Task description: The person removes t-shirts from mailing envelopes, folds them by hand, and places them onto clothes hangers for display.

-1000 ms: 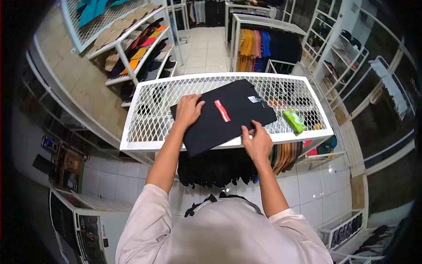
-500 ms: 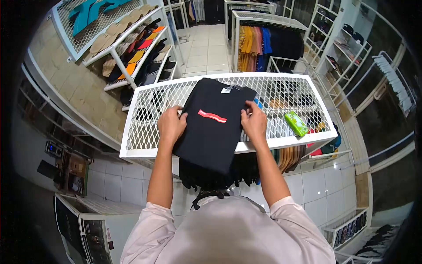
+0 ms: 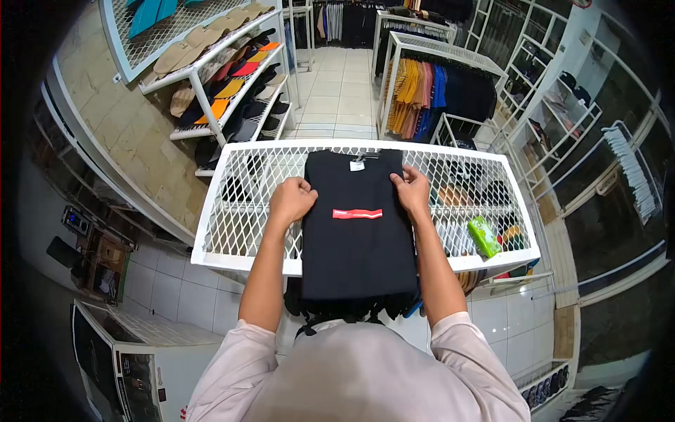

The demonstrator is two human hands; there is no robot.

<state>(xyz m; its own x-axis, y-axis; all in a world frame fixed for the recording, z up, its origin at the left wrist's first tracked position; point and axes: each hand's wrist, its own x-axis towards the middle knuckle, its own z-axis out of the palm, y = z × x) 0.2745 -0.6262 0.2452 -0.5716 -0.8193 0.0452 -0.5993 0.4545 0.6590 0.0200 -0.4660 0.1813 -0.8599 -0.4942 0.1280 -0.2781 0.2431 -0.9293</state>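
Note:
A folded black shirt (image 3: 358, 253) with a red printed strip and a white neck label lies squarely on the white mesh rack top (image 3: 239, 261), its lower end reaching past the front edge. My left hand (image 3: 294, 200) pinches the shirt's left side with curled fingers. On the opposite side, my right hand (image 3: 410, 190) has thumb and fingers closed on the shirt's edge near the upper right corner.
A green packet (image 3: 484, 236) lies at the mesh top's right. Caps fill a tiered shelf (image 3: 204, 98) at the back left. Beyond the mesh top, yellow, pink and blue garments (image 3: 415, 88) hang from a rack (image 3: 450, 53).
The shirt, tilted before, now lies straight and flat, its folded body wider. My left hand has moved right with its side, and my right hand has moved slightly right. The camera view has shifted.

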